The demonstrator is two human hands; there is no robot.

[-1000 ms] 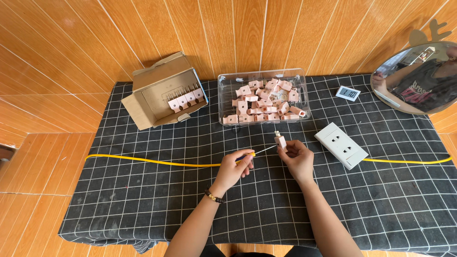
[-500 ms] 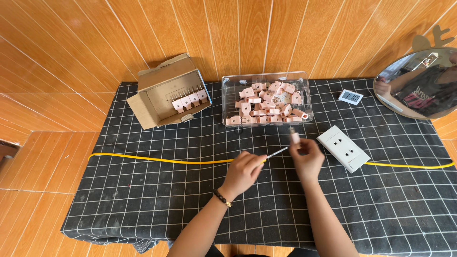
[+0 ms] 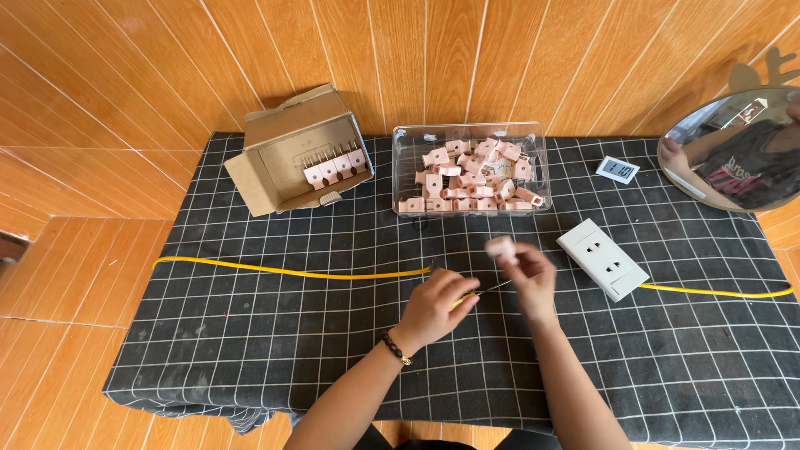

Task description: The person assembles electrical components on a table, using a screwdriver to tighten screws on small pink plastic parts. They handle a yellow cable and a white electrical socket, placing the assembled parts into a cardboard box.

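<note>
At the far left of the table (image 3: pixel 250 350), an open cardboard box (image 3: pixel 293 154) with pink plugs is seen, and a yellow cable (image 3: pixel 292 272) is laid across the checked cloth. The cable's stripped end is pinched in the closed left hand (image 3: pixel 433 307). A blurred pink plug (image 3: pixel 501 247) is gripped by the right hand (image 3: pixel 532 279), just beside the bare wire tips. Behind, a clear tray (image 3: pixel 471 171) of plugs is placed; a white socket (image 3: pixel 602 258) lies to the right. The thin strands could be bent or splayed if pushed in crooked, and the small plug could be dropped.
</note>
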